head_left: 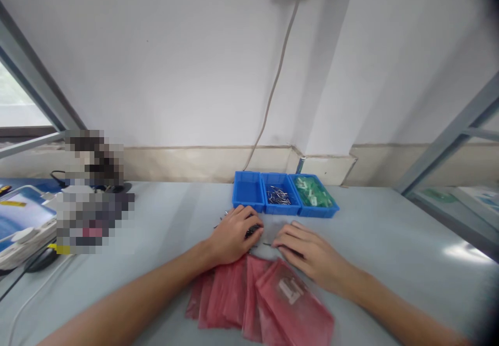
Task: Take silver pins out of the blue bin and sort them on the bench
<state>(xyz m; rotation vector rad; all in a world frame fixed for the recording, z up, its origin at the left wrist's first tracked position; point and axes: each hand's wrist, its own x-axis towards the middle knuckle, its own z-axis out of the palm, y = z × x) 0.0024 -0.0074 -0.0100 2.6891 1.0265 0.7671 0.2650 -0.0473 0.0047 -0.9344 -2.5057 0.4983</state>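
My left hand (236, 234) is curled around a bunch of small dark metal pieces (253, 230) on the table, and a few more stick out behind it. To its right, my right hand (302, 247) rests low over the tabletop with bent fingers; a thin dark piece (267, 244) lies by its fingertips, and whether it is gripped is unclear. Pink translucent bags (230, 296) lie overlapped in front of both hands. The rightmost bag (307, 309) shows pale pieces inside.
Behind the hands stand an empty blue bin (248, 191), a blue bin with metal pieces (279, 195) and a blue bin with green-and-white packets (314, 194). A power strip (29, 242) and cables lie at the left.
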